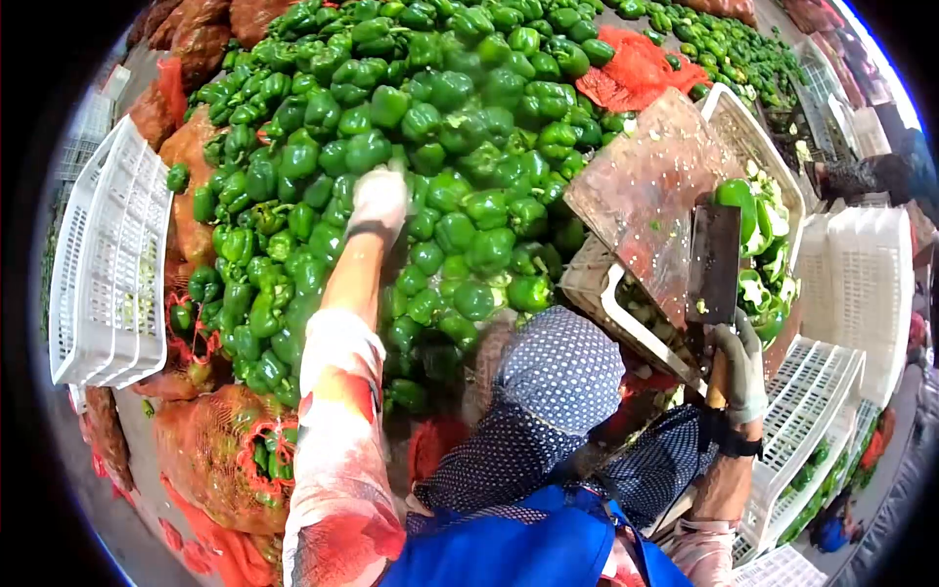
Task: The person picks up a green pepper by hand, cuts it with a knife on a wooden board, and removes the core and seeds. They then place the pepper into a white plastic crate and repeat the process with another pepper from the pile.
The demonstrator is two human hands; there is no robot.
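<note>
My left hand point(380, 201), in a pale glove, reaches into a large heap of green bell peppers point(455, 235); its fingers are blurred against the peppers. In my gloved right hand point(740, 367) is the wooden handle of a cleaver point(715, 259), whose broad dark blade lies over the right edge of a wet cutting board point(650, 186). The board is tilted across white crates and dotted with small pepper bits. Cut green peppers point(763, 240) fill the crate just right of the blade.
White crates stand at the left point(115, 264) and stacked at the right point(856, 293). Red mesh sacks point(220, 455) lie at the lower left. A red net point(641, 70) rests beyond the board. Part of a person point(866, 176) shows at the far right.
</note>
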